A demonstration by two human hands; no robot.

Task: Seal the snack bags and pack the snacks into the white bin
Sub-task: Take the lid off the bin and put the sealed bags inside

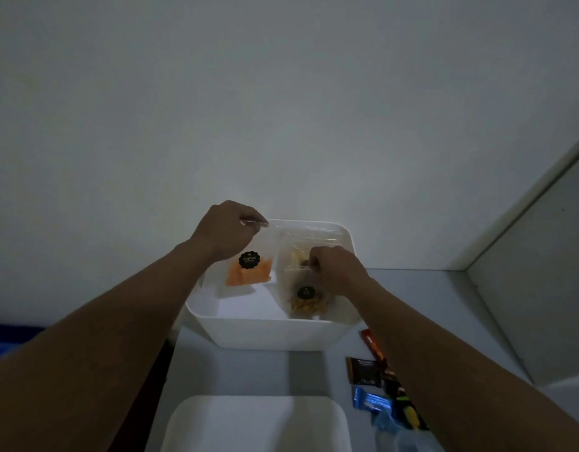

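The white bin stands on the table against the wall. My left hand pinches the top edge of a clear bag of orange snacks with a round black label, holding it upright over the bin's left half. My right hand is closed on the top of a clear bag of yellow-brown snacks, also black-labelled, which stands in the bin's right half. Behind it another clear bag leans at the bin's back wall.
Several wrapped snacks lie on the table at the right under my right forearm: a red bar, a dark packet and a blue packet. A white lid or tray lies at the near edge. A wall corner rises at right.
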